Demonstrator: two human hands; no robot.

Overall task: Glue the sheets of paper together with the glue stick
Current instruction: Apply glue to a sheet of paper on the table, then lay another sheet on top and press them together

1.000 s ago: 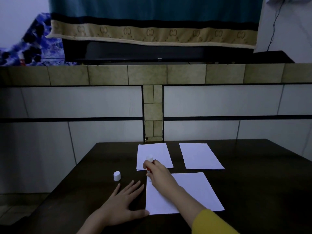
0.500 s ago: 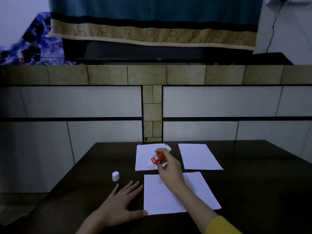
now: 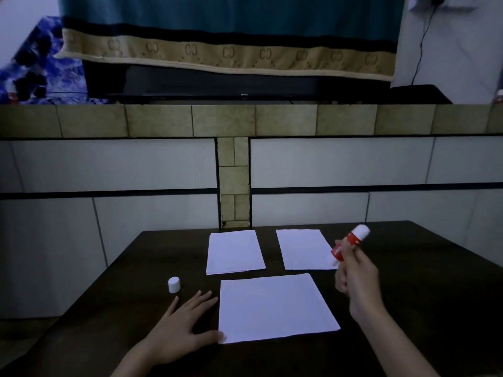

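Head view, left to right: small white cylindrical plastic cap stands upright on the dark brown wooden table, near the left edge, apart from the papers; left hand lies flat, palm down, on the table just below the cap, fingers spread wide and holding nothing, thumb tip touching the lower left corner of the near white paper sheet; that sheet lies flat at the table's middle, slightly skewed; behind it, left white paper stack lies flat near the far edge, layered edges visible at its bottom; just beside it to the right, apart, a far right white paper sheet, its right edge partly covered by the raised hand; right hand is lifted above the table to the right of the sheets, fingers curled tight around the red-and-white glue stick; stick is tilted, white end pointing up and right, other end toward the far right sheet, off the paper; cannot tell whether the glue is extended; tiled wall behind the table
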